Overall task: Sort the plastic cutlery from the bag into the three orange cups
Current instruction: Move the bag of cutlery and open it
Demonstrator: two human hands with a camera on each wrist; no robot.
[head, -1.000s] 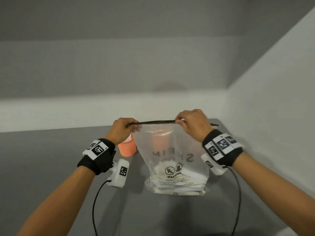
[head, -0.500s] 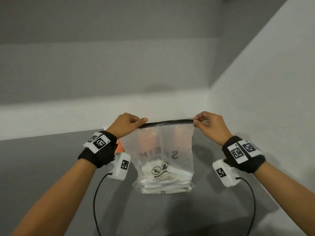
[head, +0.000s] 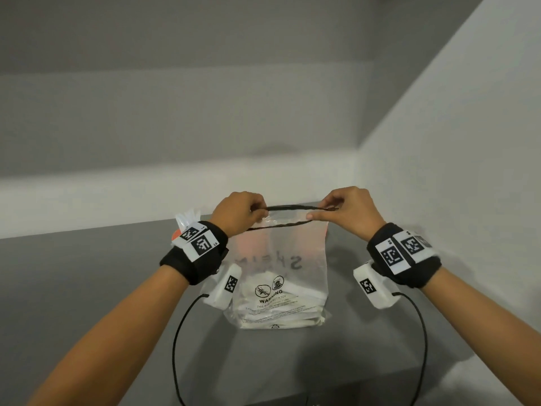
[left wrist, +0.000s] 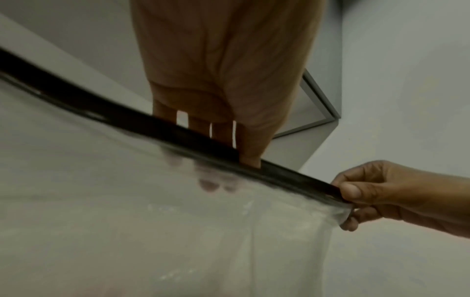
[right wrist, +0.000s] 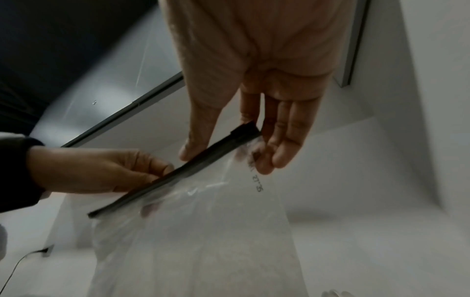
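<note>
A clear plastic bag (head: pixel 278 273) with a black zip strip (head: pixel 289 208) stands on the grey table (head: pixel 87 282), white plastic cutlery (head: pixel 281 315) piled in its bottom. My left hand (head: pixel 238 212) pinches the left end of the strip and my right hand (head: pixel 348 209) pinches the right end. The two sides of the strip stand apart, so the bag mouth gapes. In the left wrist view the left fingers (left wrist: pixel 211 180) reach down behind the bag film. An orange cup (head: pixel 176 234) peeks out behind my left wrist, with white cutlery (head: pixel 187 218) sticking up from it. More orange shows dimly through the bag.
White walls close the table at the back and on the right (head: pixel 439 200). Black cables (head: pixel 178 347) hang from both wrist cameras down to the table's front edge. Grey tabletop stretches to the left of the bag.
My right hand slid right along the zip strip, then came back in. The strip, shut one second ago, now stands parted into two lines. The view swung right.
</note>
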